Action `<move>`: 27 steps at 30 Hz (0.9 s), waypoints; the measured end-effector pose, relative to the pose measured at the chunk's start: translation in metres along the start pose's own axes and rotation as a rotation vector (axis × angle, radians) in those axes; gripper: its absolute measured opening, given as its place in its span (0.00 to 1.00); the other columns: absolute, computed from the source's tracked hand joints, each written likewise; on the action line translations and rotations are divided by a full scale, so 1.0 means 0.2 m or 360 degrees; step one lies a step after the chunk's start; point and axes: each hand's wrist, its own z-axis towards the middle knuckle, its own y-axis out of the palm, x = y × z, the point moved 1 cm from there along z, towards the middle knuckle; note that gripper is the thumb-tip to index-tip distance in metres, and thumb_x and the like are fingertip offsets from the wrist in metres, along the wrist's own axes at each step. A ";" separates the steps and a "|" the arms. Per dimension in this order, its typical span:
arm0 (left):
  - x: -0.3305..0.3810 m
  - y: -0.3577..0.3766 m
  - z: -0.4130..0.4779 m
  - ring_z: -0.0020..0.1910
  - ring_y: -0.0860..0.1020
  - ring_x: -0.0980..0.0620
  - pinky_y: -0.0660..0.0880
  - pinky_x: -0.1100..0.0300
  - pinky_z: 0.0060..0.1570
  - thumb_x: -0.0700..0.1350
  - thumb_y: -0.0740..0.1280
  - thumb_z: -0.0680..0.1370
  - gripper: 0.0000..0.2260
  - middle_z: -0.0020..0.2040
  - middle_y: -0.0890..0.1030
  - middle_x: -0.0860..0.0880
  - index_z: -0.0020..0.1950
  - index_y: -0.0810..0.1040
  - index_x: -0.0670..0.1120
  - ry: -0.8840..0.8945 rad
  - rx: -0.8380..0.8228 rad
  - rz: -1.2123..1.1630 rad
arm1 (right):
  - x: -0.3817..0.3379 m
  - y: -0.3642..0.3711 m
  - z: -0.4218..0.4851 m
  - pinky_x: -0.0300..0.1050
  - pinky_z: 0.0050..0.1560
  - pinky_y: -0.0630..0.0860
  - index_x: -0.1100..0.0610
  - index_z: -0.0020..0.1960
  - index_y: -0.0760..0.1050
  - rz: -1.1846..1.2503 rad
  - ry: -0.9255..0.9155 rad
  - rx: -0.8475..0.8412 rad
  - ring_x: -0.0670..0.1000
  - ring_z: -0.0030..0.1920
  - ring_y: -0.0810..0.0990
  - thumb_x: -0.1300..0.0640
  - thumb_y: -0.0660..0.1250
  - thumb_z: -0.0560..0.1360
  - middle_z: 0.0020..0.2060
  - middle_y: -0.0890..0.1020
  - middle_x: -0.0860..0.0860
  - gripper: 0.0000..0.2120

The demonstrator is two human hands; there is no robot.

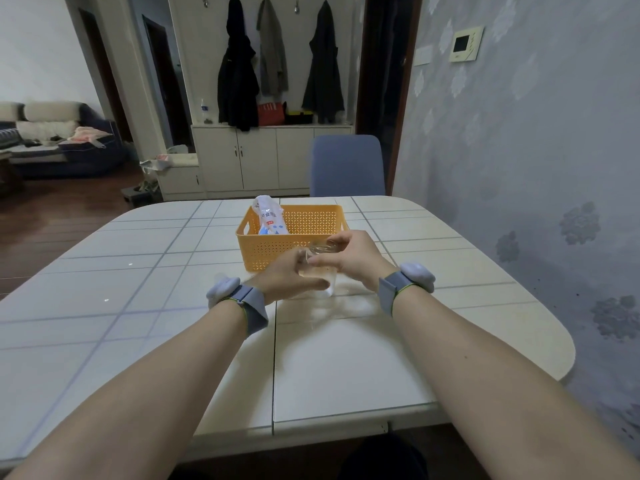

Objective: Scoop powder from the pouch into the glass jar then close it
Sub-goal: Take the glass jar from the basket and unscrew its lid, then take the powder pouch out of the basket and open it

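Note:
A clear glass jar point(323, 276) stands on the table just in front of the orange basket point(304, 216). My left hand point(284, 278) wraps around the jar's body from the left. My right hand point(349, 256) grips the jar's clear lid point(322, 250) from above and the right. A white and blue powder pouch point(270, 216) leans upright in the basket's left part, its top sticking out above the rim. No scoop is visible.
The pale tiled table point(173, 271) spreads wide to the left and toward me. A blue chair point(346, 164) stands at the far edge behind the basket. The patterned wall point(519, 168) runs close along the right side.

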 end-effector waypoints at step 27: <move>0.28 -0.44 0.20 0.44 0.82 0.50 0.80 0.57 0.46 0.52 0.69 0.79 0.11 0.45 0.83 0.48 0.54 0.83 0.46 -0.0242 0.0189 0.1390 | -0.48 0.08 0.23 0.54 0.48 0.82 0.65 0.55 0.83 -0.1191 -0.0249 -0.0284 0.59 0.46 0.84 0.50 0.73 0.71 0.53 0.85 0.62 0.20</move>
